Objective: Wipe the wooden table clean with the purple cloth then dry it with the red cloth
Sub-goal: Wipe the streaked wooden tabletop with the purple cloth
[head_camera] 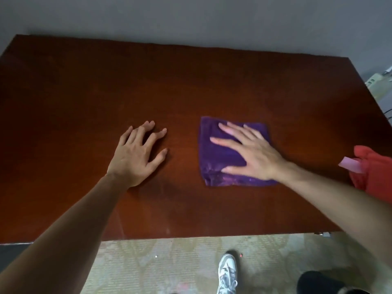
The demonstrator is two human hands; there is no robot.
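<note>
Polished wooden table [84, 92] bears folded purple cloth [214, 153] under flat right hand [252, 153].

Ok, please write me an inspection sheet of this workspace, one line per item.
Surface: wooden table, dark reddish brown.
Job's things: purple cloth folded, flat on the table; red cloth at the right edge, with a pink tag.
Clutter: nothing seen.
Hands: right hand flat on the purple cloth; left hand spread over the bare table.
Cables: dark cable past the table's right side.
Surroundings: grey wall, patterned carpet, a shoe.
</note>
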